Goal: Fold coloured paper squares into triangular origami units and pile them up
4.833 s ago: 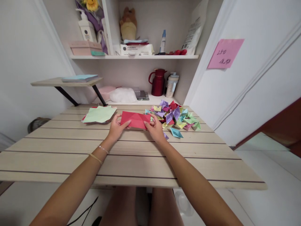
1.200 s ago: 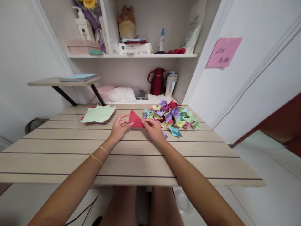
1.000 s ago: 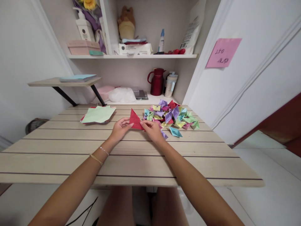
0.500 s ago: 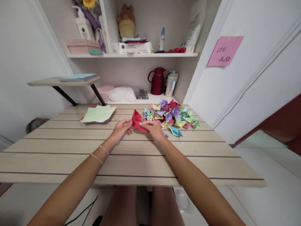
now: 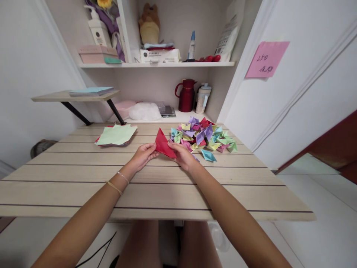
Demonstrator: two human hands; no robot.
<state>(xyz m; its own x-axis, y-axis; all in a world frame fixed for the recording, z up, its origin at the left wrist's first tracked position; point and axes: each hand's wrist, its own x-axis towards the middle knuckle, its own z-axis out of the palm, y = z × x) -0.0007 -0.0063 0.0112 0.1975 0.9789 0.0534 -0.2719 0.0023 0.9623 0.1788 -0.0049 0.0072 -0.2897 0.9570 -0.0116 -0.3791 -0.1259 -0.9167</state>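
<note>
Between my hands is a piece of folded red paper [image 5: 163, 143], held just over the slatted table [image 5: 167, 193]. My left hand [image 5: 144, 155] pinches its left edge between thumb and fingers. On the other side, my right hand [image 5: 182, 155] grips the lower right corner, thumb on top and fingers underneath. The paper shows a pointed top and a flat face turned toward me. Close by on the right lies a heap of folded paper boats [image 5: 199, 136] in several colours. One blue paper boat [image 5: 208, 155] sits apart at the heap's front.
A stack of paper sheets [image 5: 117, 134], pale green on top, lies at the left. Behind it a small raised shelf [image 5: 52, 96] stands on black legs. At the back are a red thermos jug [image 5: 186, 97], a pale tumbler [image 5: 202, 99] and a white plastic bag [image 5: 145, 111].
The red paper has turned in my hands and now shows a flatter, smoother face. My right hand has shifted slightly, its fingers now under the paper. The heap and stack look unchanged.
</note>
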